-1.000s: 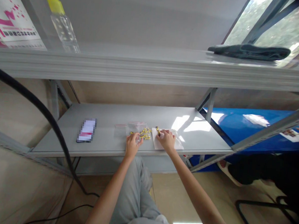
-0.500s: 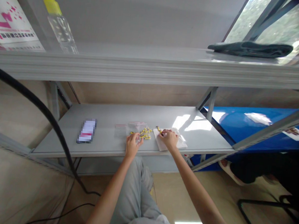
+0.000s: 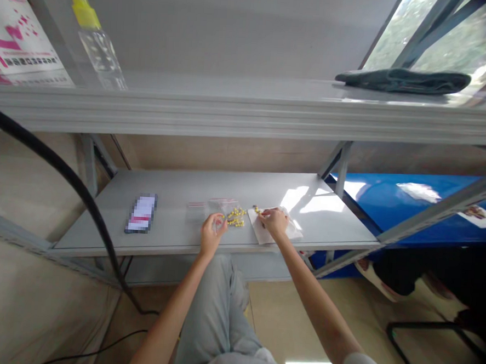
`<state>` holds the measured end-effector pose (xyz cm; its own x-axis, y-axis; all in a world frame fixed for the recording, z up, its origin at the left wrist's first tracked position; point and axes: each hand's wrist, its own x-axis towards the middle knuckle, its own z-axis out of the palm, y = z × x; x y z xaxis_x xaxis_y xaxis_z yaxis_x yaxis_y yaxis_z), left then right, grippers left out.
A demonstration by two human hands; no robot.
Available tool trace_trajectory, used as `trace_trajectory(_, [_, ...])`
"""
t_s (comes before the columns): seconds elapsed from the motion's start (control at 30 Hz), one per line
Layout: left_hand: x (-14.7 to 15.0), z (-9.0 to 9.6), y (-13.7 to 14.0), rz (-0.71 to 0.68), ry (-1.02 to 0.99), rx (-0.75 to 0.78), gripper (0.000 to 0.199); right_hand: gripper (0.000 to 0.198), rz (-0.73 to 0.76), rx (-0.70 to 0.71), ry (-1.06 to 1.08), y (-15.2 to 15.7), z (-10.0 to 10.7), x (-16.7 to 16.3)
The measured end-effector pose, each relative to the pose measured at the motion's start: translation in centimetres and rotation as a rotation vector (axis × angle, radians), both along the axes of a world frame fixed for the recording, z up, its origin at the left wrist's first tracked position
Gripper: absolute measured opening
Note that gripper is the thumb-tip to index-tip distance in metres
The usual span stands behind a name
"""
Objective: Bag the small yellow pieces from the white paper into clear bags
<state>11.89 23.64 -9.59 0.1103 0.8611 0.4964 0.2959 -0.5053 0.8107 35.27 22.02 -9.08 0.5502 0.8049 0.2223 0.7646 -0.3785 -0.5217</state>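
Observation:
Small yellow beads (image 3: 236,218) lie in a loose cluster on the grey shelf board (image 3: 177,181). Just left of them is my left hand (image 3: 211,236), thumb and fingers curved and apart, over the lower part of a clear zip bag (image 3: 223,203). A second clear zip bag (image 3: 196,210) lies flat beside it. My right hand (image 3: 275,223) rests over a white sheet or packet (image 3: 260,233), its fingers pinched together. What they hold, if anything, is hidden. A few more yellow beads (image 3: 256,209) sit by its fingertips.
A phone (image 3: 141,213) lies at the left of the board. Overhead, the upper shelf (image 3: 231,112) bears a spray bottle (image 3: 97,49), a pink-and-white package (image 3: 23,37) and a folded dark cloth (image 3: 403,80). A black cable (image 3: 74,180) crosses the left side. A blue table (image 3: 374,198) stands at right.
My left hand has drawn slightly left, away from the bead cluster, and more of the beads shows. My right hand has barely shifted over the white sheet or packet.

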Motion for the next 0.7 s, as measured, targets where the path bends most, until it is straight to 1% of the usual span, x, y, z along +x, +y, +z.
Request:
trace_trajectory(0.1, [-0.1, 1.4, -0.1, -0.076, -0.034, -0.05, 0.022, 0.023, 0.053, 0.082, 0.052, -0.5, 1.9, -0.3])
trace_trajectory(0.17, [0.1, 2.4, -0.2, -0.136, -0.04, -0.083, 0.019, 0.025, 0.14, 0.138, 0.101, -0.8, 3.5, -1.2])
trace_trajectory(0.23, [0.5, 3.2, -0.5, -0.182, -0.048, -0.112, 0.018, 0.025, 0.252, 0.178, 0.146, -1.3, 4.9, -2.7])
trace_trajectory(0.3, [1.1, 3.7, -0.8, -0.216, -0.064, -0.142, 0.019, 0.022, 0.395, 0.208, 0.19, -2.0, 6.1, -4.4])
trace_trajectory(0.37, [1.8, 4.1, -1.2, -0.249, -0.089, -0.172, 0.022, 0.016, 0.557, 0.228, 0.233, -2.6, 6.7, -6.0])
trace_trajectory(0.43, [2.3, 4.3, -1.6, -0.28, -0.12, -0.206, 0.025, 0.009, 0.668, 0.236, 0.257, -3.2, 7.0, -7.2])
trace_trajectory(0.53, [2.8, 4.6, -2.2, -0.304, -0.182, -0.267, 0.027, 0.007, 0.693, 0.235, 0.249, -3.7, 7.1, -8.1])
trace_trajectory(0.63, [2.8, 5.1, -2.6, -0.301, -0.279, -0.343, 0.025, 0.01, 0.711, 0.263, 0.267, -4.1, 7.5, -7.5])
trace_trajectory(0.7, [2.5, 5.9, -2.8, -0.31, -0.356, -0.405, 0.024, 0.017, 0.617, 0.332, 0.31, -4.3, 7.7, -6.4])
